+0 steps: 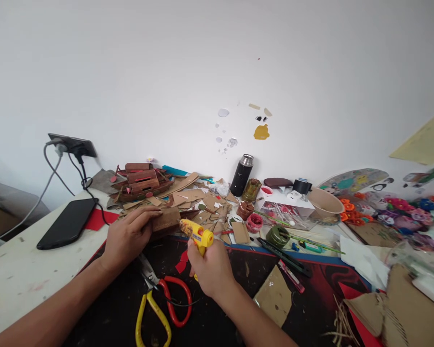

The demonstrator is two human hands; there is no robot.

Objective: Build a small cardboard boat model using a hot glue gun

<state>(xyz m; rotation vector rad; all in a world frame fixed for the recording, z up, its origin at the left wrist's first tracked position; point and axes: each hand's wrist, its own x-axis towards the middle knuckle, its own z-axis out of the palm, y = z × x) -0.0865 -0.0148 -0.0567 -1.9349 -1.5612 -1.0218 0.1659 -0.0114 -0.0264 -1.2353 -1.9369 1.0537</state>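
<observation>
My right hand [215, 267] is wrapped round the grip of a yellow hot glue gun [197, 235], its nozzle pointing left and up. The nozzle tip is at the right end of a brown cardboard model boat [166, 220]; whether it touches, I cannot tell. My left hand [132, 233] holds that boat from the left, fingers over its top. Below the hands lie scissors [164, 294] with one yellow and one red handle. A scrap of red paper [182, 261] rests beside the glue gun.
Finished-looking brown boats [141, 183] stand at the back left, by cardboard scraps [191, 195]. A black phone [68, 224] lies left. Behind stand a black flask [242, 174] and paint jars [255, 222]. A green-black cutter [284, 258] and cardboard piece [274, 296] lie right.
</observation>
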